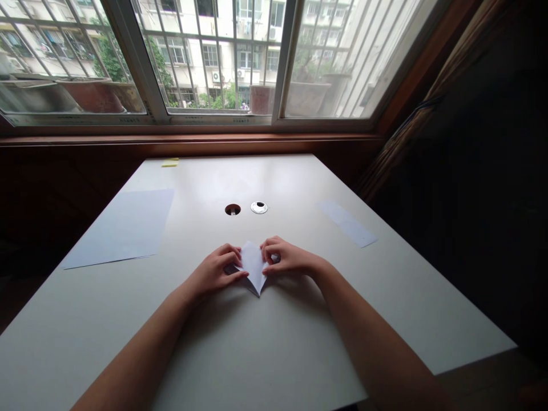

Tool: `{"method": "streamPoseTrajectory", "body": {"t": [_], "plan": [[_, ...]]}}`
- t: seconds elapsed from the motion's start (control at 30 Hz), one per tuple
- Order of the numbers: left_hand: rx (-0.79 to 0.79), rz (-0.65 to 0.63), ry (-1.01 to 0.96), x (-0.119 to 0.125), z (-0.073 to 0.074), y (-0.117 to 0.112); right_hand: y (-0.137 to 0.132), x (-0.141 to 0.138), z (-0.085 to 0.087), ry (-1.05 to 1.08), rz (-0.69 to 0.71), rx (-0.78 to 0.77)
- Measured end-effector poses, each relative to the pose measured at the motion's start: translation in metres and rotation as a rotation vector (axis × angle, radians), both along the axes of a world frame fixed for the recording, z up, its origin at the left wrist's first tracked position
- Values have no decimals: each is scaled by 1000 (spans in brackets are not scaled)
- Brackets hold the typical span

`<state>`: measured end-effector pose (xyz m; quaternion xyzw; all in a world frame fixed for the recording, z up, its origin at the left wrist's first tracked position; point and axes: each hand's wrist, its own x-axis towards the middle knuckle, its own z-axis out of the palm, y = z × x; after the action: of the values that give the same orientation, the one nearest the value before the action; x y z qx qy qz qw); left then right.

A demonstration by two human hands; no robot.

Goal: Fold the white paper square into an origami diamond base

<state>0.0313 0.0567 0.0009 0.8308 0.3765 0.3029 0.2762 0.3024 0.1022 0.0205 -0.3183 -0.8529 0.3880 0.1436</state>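
Observation:
A small folded white paper [253, 267] with a pointed near tip lies on the white table [265, 342] in the middle. My left hand [216, 272] pinches its left edge with curled fingers. On the other side, my right hand [286, 258] grips the right edge, fingers bent over the fold. Both hands rest on the table top.
A flat white sheet [124, 227] lies at the left of the table and a narrow paper strip [347, 222] at the right. A cable hole [232, 209] and its round cap [259, 207] sit beyond the hands. A yellow note [170, 163] lies near the far edge, under the window.

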Motion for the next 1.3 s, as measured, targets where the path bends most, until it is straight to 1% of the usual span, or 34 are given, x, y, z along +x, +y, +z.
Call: {"method": "streamPoseTrajectory", "body": {"t": [0.17,0.4,0.53,0.63,0.8,0.93,1.1,1.3], "plan": [[-4,20,28,1,1,0,1,2,1,-29,20,10],[123,-41,118,1,-1,-2,1,7,-1,-20,50,-23],[195,-128,126,1,-3,-3,1,8,0,-26,58,-32],[209,-168,145,3,-1,-6,1,8,1,-35,59,-34],[231,-159,225,6,4,-10,1,7,1,-45,68,-41],[261,-142,245,7,-1,-9,1,7,1,-57,65,-44],[326,-142,200,6,-9,-7,-1,7,0,-58,55,-43],[377,-124,267,6,-6,-13,0,7,-2,-61,51,-51]]}}
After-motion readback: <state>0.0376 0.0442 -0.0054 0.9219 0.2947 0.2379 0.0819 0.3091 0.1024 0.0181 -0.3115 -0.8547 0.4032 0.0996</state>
